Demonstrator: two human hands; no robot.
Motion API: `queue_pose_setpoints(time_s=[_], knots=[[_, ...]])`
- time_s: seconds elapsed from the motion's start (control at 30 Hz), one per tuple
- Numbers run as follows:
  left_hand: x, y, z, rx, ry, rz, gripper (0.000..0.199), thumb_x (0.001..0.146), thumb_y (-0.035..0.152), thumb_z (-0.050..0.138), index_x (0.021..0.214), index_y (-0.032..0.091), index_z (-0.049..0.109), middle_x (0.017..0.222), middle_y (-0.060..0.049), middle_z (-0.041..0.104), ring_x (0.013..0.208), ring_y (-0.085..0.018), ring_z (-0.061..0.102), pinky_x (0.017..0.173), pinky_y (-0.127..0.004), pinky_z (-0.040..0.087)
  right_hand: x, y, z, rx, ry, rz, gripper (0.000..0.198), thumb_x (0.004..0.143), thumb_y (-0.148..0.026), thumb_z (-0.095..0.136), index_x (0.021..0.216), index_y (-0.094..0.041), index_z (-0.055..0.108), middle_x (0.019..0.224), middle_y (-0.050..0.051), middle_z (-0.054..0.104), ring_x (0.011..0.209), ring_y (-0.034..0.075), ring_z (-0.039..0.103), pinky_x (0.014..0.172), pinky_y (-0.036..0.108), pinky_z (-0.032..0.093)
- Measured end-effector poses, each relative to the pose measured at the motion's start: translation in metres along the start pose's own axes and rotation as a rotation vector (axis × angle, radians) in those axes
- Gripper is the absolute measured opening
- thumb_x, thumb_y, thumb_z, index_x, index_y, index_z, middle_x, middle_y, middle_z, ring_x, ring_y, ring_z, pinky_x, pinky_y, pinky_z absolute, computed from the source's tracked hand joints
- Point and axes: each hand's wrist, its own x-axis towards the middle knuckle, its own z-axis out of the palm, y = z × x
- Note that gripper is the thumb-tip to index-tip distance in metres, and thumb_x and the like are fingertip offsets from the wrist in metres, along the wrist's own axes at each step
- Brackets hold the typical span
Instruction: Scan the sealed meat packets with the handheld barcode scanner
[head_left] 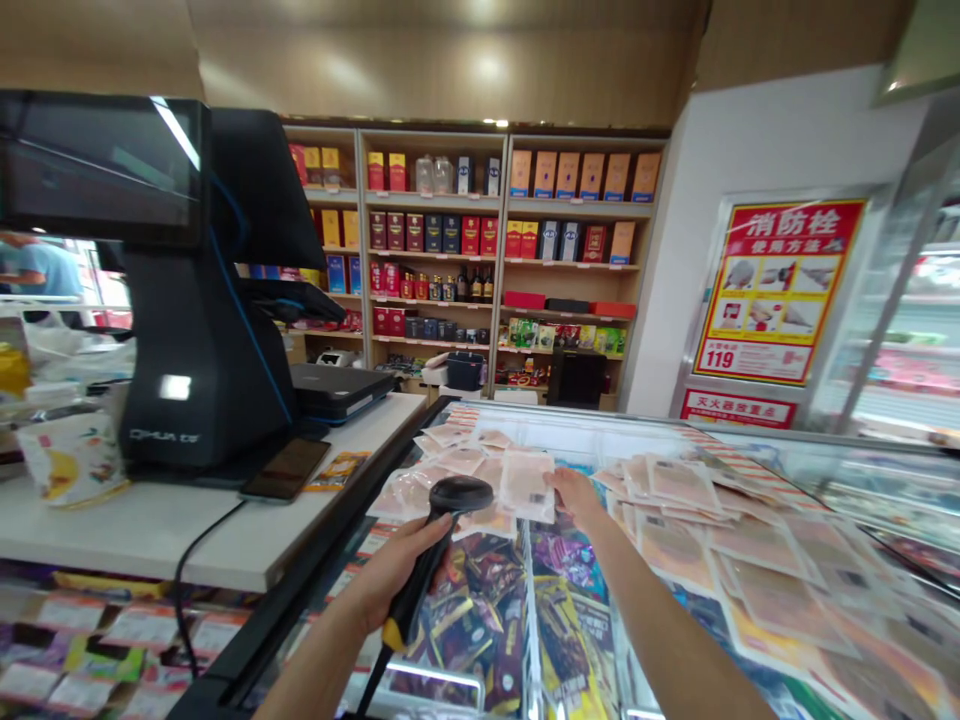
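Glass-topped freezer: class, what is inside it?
Inside the freezer, yellow packets and dark packets are visible. Flat packs on top hide much of what lies beneath.

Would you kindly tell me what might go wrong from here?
The packet, apparently held only at its edge by the right hand, could slip. The overlapping packets beside the right forearm might slide if brushed. The cable hanging over the counter's edge might snag.
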Motion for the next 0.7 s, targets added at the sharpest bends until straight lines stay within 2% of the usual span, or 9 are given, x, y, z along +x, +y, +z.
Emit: queue_pose_setpoints(time_s=[0.2,0.3,0.53,0.63,0.7], knots=[[0.004,0.004,0.022,-0.04,-0.121,0.029,0.028,0.065,0.043,0.051,0.064,0.015,0.046,0.05,0.003,0.048,0.039,-0.007,0.042,0.038,-0.019,0.031,0.001,-0.013,-0.011,0.362,-0.004,0.111,0.023,0.052,-0.039,0.052,0.059,-0.019,0.043,0.04,-0.008,0.041,0.04,0.008,0.042,0.044,0.021,0.037],[0.005,0.004,0.027,-0.035,-0.144,0.048,0.028,0.066,0.043,0.051,0.065,0.015,0.045,0.051,0.003,0.048,0.039,-0.006,0.042,0.038,-0.019,0.03,0.003,-0.01,-0.016,0.447,-0.016,0.142,0.024,0.051,-0.037,0.054,0.063,-0.019,0.045,0.043,-0.007,0.045,0.044,0.009,0.047,0.046,0.022,0.038],[0.008,0.004,0.032,0.006,-0.137,0.042,0.029,0.066,0.044,0.05,0.066,0.016,0.046,0.051,0.003,0.048,0.04,-0.007,0.042,0.038,-0.018,0.03,0.003,-0.006,-0.035,0.464,0.017,0.137,0.021,0.052,-0.035,0.055,0.062,-0.019,0.046,0.046,-0.005,0.052,0.046,0.012,0.051,0.043,0.022,0.038],[0.01,0.003,0.034,0.043,-0.134,0.053,0.031,0.066,0.045,0.049,0.063,0.015,0.046,0.049,0.003,0.048,0.039,-0.007,0.042,0.038,-0.018,0.03,0.006,-0.003,-0.054,0.344,0.085,0.078,0.019,0.054,-0.037,0.053,0.059,-0.019,0.047,0.042,-0.006,0.048,0.041,0.011,0.048,0.042,0.022,0.036],[0.011,0.002,0.035,0.054,-0.134,0.046,0.032,0.067,0.046,0.049,0.062,0.015,0.047,0.049,0.003,0.049,0.039,-0.006,0.042,0.038,-0.018,0.031,0.007,0.002,-0.069,0.2,0.188,0.001,0.021,0.055,-0.039,0.05,0.056,-0.018,0.048,0.039,-0.006,0.046,0.039,0.011,0.046,0.04,0.022,0.035]])
